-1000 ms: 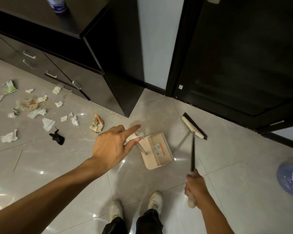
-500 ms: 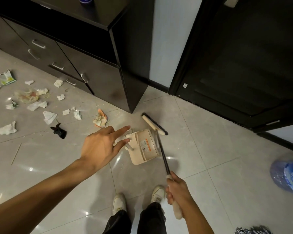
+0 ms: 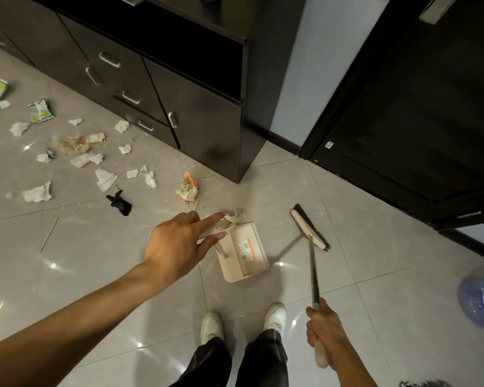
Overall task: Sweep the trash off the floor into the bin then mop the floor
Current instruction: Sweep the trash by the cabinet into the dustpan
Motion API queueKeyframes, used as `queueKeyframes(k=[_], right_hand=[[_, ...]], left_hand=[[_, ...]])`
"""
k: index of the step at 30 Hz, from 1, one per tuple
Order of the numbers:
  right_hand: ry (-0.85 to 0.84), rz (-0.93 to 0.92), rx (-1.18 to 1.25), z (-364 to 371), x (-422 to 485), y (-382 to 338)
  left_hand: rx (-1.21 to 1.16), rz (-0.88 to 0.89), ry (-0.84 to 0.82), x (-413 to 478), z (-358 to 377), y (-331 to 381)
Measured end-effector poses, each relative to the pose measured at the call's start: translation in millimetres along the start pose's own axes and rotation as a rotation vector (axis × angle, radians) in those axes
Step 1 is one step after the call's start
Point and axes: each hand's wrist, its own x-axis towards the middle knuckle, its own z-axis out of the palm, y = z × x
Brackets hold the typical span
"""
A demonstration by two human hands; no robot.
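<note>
Floor (image 3: 375, 317): glossy pale grey tile. Left half carries scattered crumpled paper scraps (image 3: 37, 192), a green-white wrapper (image 3: 41, 110), a thin stick (image 3: 49, 234), a black item (image 3: 120, 203) and an orange-cream wad (image 3: 187, 188). Centre: beige dustpan (image 3: 245, 252), with the broom (image 3: 309, 226) head just beside it on the right; blue bottle (image 3: 481, 301) at far right

The dustpan (image 3: 243, 252) sits on the floor (image 3: 375, 275) mid-scene, just beyond the two shoes (image 3: 213, 325). A crumpled wad (image 3: 232, 216) touches its far-left corner, and the left hand (image 3: 176, 247) hangs over its handle. The broom head (image 3: 309, 227) lies right of the dustpan, apart from it, and its handle (image 3: 313, 272) runs nearward into the right hand (image 3: 323, 328). Scattered trash (image 3: 37, 192) lies to the left, in front of the far cabinet (image 3: 196, 127). A door (image 3: 417, 107) stands far right, and a bottle (image 3: 481, 300) lies at the right edge.
</note>
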Motion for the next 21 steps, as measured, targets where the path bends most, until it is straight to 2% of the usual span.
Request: queueKeyframes(k=[5,8,14,21], right_hand=[[-0.099,0.035,-0.05,39.3,-13.2,9.6],[-0.144,0.043,0.018,48.9,-25.7,15.6],[-0.058,0.048,0.142,41.4,-38.4,43.0],[0.107,-0.008,0.251,-11.0,-45.7,82.6]], left_hand=[[-0.014,0.006,-0.021,-16.8,3.4,-3.5],[-0.016,0.012,-0.021,-23.4,3.5,-2.2],[-0.049,0.04,-0.022,-32.7,7.4,9.2],[-0.066,0.085,-0.011,-50.5,14.3,34.5]])
